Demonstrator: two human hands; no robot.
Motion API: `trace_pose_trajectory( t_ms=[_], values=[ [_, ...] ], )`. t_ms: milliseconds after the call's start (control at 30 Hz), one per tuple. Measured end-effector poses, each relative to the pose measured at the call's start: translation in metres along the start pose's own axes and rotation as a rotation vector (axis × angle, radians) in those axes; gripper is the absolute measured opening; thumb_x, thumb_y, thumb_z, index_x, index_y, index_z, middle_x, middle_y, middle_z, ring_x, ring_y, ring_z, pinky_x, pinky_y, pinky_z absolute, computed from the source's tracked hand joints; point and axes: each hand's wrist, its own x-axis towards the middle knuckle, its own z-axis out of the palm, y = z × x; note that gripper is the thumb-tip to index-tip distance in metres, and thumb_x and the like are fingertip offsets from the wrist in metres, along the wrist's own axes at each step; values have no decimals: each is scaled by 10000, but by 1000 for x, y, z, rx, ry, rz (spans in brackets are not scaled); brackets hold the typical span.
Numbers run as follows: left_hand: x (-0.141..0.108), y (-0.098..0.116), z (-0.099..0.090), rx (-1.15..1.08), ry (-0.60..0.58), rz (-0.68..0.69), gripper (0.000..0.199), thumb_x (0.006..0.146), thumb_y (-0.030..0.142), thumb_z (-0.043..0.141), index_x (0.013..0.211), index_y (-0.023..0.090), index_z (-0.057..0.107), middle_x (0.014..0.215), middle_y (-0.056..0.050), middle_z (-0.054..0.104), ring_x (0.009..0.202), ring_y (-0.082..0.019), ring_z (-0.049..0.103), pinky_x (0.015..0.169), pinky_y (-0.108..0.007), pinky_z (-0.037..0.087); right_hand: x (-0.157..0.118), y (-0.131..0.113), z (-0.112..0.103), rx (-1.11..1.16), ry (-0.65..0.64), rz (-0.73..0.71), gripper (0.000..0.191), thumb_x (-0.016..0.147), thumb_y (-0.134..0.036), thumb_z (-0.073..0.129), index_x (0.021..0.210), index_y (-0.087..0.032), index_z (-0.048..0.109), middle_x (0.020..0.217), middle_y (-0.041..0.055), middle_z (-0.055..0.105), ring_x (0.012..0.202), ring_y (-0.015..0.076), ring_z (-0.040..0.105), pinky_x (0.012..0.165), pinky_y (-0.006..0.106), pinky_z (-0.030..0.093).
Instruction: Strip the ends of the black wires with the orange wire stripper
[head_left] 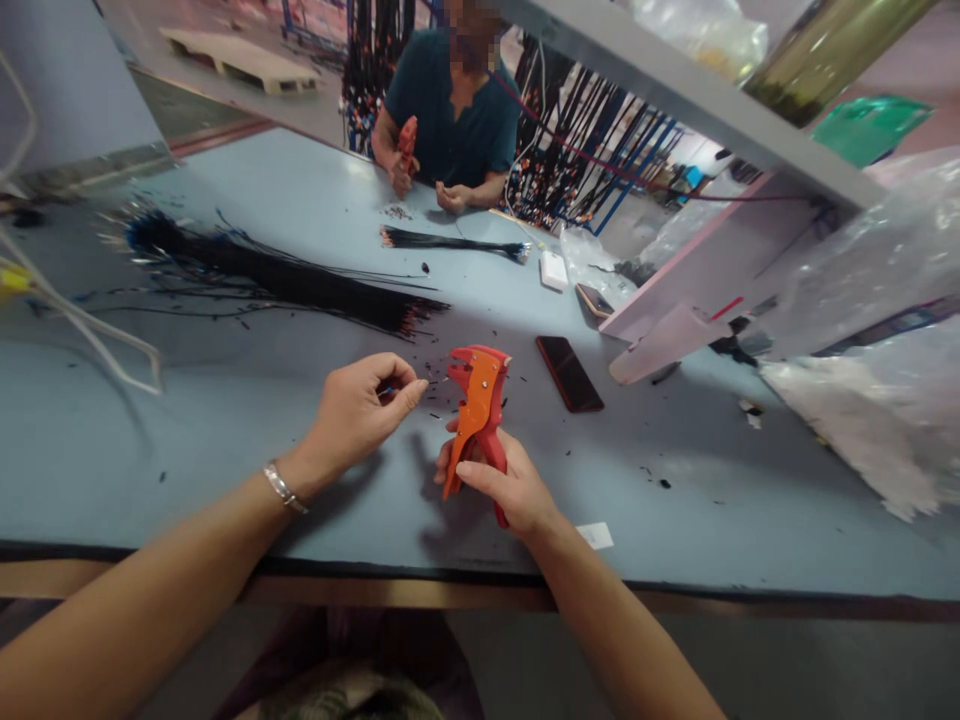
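Note:
My right hand (517, 485) is wrapped round the handles of an orange and red wire stripper (477, 395), whose jaws point up and to the left. Left of the tool, my left hand (364, 405) is closed in a pinch, apart from the jaws. A small dark and blue piece of wire (388, 391) shows inside its curled fingers; most of it is hidden. Beyond my hands lies a thick bundle of black wires (292, 282), with blue parts at its far left end and coppery tips at its right end. Small dark scraps (435, 385) lie around the jaws.
Across the table (225, 420), a co-worker holds a red tool (407, 140) by a smaller wire bundle (454, 242). A phone (570, 373), a white box (553, 270) and another phone (594, 301) lie right of centre. A shelf post (697, 250) and plastic bags (862, 400) stand at right.

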Motion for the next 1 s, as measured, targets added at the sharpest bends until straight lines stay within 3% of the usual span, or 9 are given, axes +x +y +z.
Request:
trace_pose_trajectory(
  t_ms=[600,1000],
  values=[
    [-7,10,4,-105,-182,128,150,793,243,515,684,161,579,610,24,566,530,-90,441,513,-202,355,5,0,8,-172,-47,-53,320,796,-388,675,990,-189,516,804,20,613,654,159,591,624,308,501],
    [-8,11,6,-169,-240,70,193,804,265,505,672,149,584,615,19,529,567,-100,440,533,-213,358,3,-4,16,-363,96,-52,154,800,-279,616,863,-185,512,587,-32,583,478,125,550,505,251,458]
  ],
)
